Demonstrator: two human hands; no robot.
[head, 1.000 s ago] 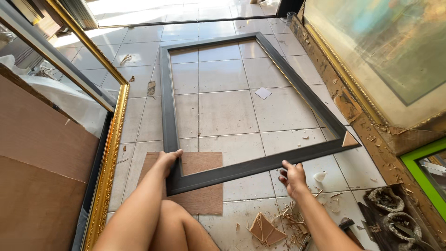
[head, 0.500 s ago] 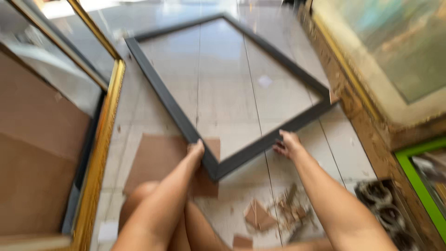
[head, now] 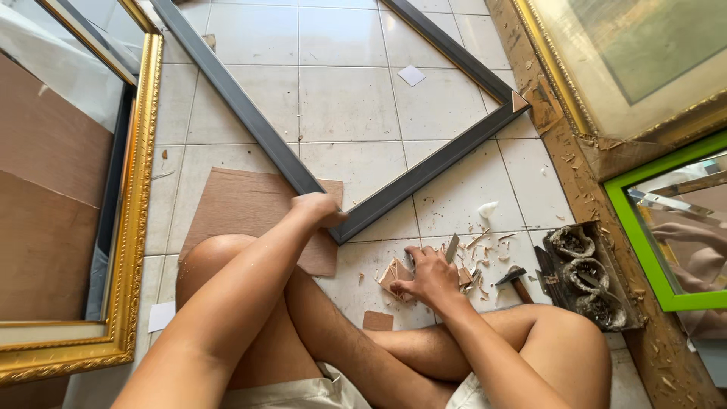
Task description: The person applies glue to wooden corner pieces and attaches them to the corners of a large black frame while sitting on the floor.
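Dark grey wood, long and narrow, forms an empty picture frame [head: 424, 170] lying flat on the pale tiled floor [head: 348, 98]; its near corner points toward the seated person and rests on a brown cardboard sheet [head: 235, 208]; the far rails run out of view at the top. The frame looks light for its span yet stiff along each rail, and the mitred corners seem the weak places, so a grip on the rails beside a corner, not on the tip alone, likely suits it best. The left hand [head: 318, 210] reaches forward with the arm nearly straight; its fingers are curled down over that near corner, pressing it to the cardboard. The right hand [head: 432, 279] sits lower and to the right, elbow bent above the crossed legs; its fingers are drawn together on small triangular wooden corner pieces [head: 395, 274] among shavings on the tiles; whether they pinch one I cannot tell. A hammer [head: 515, 282] lies just beside that hand; a gold ornate frame [head: 132, 227] leans at the left; a green frame [head: 644, 227] stands at the right.
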